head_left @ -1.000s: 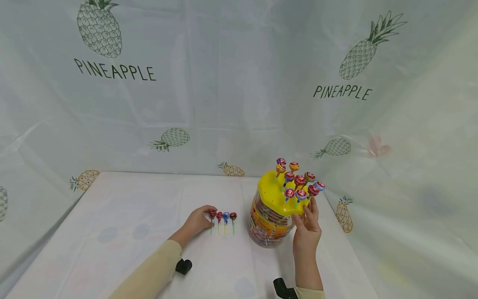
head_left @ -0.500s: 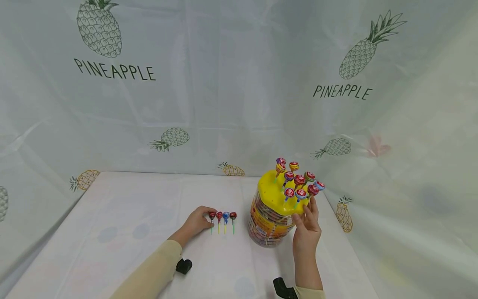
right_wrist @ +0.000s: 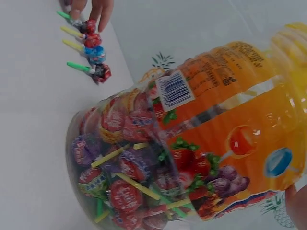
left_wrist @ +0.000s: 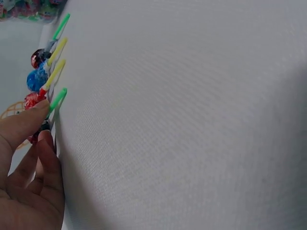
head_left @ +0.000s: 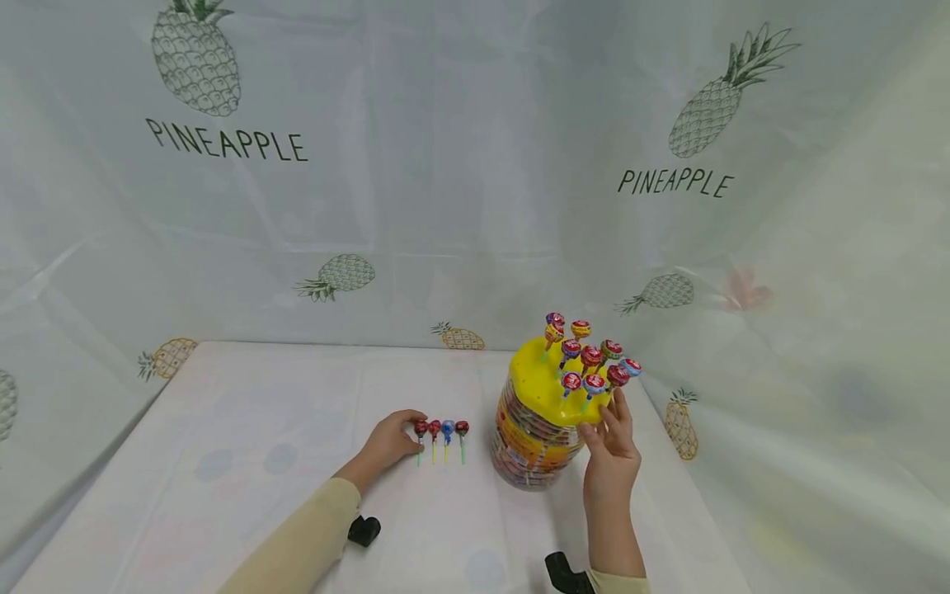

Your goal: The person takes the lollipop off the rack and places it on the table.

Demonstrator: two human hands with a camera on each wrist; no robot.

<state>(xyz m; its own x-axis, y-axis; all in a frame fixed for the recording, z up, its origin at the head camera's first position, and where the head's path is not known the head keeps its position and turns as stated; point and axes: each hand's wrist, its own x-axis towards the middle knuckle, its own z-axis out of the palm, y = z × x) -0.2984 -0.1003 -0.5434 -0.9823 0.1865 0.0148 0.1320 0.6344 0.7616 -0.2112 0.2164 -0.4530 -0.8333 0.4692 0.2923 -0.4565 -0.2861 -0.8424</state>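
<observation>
On the table four-sided row order shows plainly: several lollipops lie side by side, sticks toward the person, a blue one (head_left: 448, 427) among red and dark red ones. My left hand (head_left: 389, 437) pinches the leftmost, a dark red lollipop with a green stick (left_wrist: 58, 100), between thumb and fingers. To the right stands a clear plastic candy jar (head_left: 530, 445) with a yellow lid (head_left: 530, 375), filled with wrapped lollipops. More lollipops (head_left: 591, 356) stand upright in the lid. My right hand (head_left: 612, 462) grips the jar at the lid's near right edge.
A white cloth covers the table (head_left: 297, 388). Behind it hangs a pale curtain (head_left: 460, 165) printed with pineapples. Black wrist mounts (head_left: 364, 530) show beneath both forearms.
The head view has shifted very slightly. Both hands, the row of lollipops and the jar keep practically the same places.
</observation>
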